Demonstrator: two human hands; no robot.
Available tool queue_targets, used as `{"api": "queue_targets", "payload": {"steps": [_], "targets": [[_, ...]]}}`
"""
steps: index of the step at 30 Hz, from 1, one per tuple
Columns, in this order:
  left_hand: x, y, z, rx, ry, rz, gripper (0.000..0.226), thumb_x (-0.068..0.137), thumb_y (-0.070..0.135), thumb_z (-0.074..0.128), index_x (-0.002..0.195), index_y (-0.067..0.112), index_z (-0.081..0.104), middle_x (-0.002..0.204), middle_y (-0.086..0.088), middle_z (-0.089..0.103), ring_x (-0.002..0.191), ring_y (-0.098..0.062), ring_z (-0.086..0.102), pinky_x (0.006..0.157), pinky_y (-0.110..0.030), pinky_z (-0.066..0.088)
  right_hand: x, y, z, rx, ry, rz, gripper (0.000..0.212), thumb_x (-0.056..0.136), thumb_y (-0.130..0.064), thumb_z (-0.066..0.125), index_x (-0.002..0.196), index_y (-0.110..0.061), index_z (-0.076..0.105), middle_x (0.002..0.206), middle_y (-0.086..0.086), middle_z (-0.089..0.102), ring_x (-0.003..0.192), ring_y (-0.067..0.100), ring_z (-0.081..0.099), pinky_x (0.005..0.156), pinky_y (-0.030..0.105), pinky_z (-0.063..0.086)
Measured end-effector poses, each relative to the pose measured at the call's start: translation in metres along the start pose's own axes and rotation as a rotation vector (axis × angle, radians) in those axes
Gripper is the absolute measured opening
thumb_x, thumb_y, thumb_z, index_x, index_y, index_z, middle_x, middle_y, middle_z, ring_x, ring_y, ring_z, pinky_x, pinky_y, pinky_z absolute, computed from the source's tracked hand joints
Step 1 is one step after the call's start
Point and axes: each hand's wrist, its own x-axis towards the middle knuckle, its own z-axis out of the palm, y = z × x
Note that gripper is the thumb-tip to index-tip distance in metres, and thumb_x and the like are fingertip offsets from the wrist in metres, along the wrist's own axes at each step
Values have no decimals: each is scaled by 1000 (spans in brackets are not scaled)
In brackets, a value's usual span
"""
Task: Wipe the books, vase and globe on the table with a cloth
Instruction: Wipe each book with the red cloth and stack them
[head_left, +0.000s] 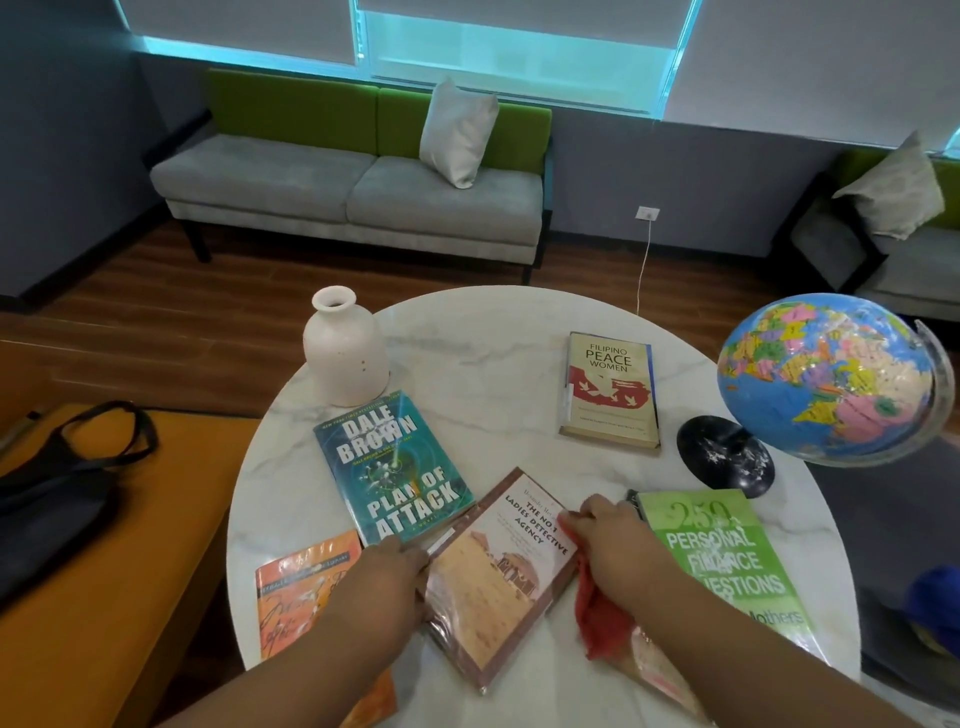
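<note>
Red cloth (602, 608) in right hand (613, 535), beside book (498, 577)

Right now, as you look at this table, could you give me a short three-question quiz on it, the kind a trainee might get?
1. Multiple choice: what does the right hand grip?
A. a red cloth
B. a pen
C. a cup

2. True or false: the globe stands on the right side of the table, and neither hand touches it.

3. Fill in the gap: the left hand touches the edge of the book titled "The No 1 Ladies' ____ Agency".

Key: 1 A; 2 true; 3 Detective.
</note>
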Motion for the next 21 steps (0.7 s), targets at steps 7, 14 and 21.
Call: {"api": "queue_targets", "payload": {"steps": [7, 14, 21], "targets": [[1, -4, 3, -30, 30, 2, 28, 82, 24, 61, 109, 29, 63, 94, 4, 43, 92, -16, 50, 73, -25, 40, -16, -80, 12, -37, -117, -244, 60, 85, -9, 59, 141, -21, 38, 129, 6, 40, 117, 28, 40, 95, 41, 47], [-1, -4, 4, -22, 66, 0, 23, 86, 24, 54, 107, 29, 63, 89, 4, 40, 84, -14, 43, 68, -27, 35, 11, -51, -4, 52, -78, -121, 50, 94, -32, 51, 143, -32, 38, 130, 1, 41, 116, 22, 43, 100, 36, 42], [-4, -7, 5, -43, 62, -28, 27, 87, 22, 52, 110, 33, 61, 89, 5, 41, 96, -18, 52, 71, -27, 36, -21, -133, 17, 61, -180, -440, 39, 92, -26, 54, 130, -18, 51, 127, 5, 40, 117, 31, 38, 87, 45, 43]]}}
